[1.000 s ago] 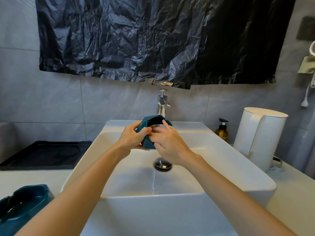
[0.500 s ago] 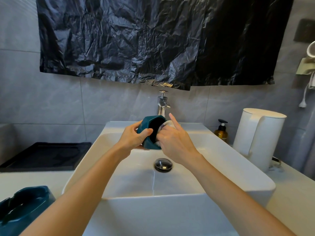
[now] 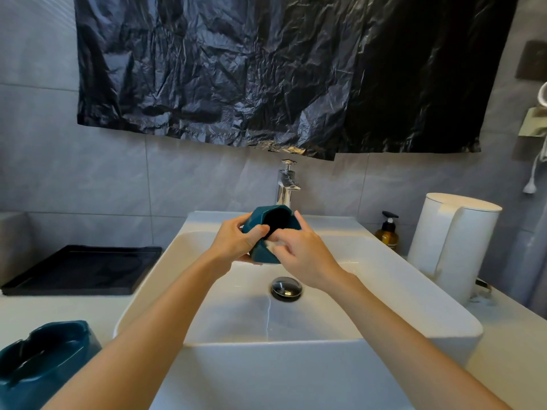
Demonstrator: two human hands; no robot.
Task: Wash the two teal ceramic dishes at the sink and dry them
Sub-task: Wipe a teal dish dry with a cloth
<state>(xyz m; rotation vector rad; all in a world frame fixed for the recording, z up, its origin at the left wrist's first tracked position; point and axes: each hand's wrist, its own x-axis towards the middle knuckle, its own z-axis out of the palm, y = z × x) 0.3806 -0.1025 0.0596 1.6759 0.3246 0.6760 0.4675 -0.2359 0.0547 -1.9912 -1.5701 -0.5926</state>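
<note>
Left hand [image 3: 236, 241] grips teal dish [image 3: 255, 221] above basin [image 3: 370, 291]; right hand [image 3: 306, 257] pinches pale wad [image 3: 270, 245] at its 6 o'clock rim. Second dish [image 3: 44, 353] sits well apart, 8 o'clock.

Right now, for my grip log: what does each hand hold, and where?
The left hand grips the teal dish by its rim; right hand pinches a pale wad at its rim.
</note>
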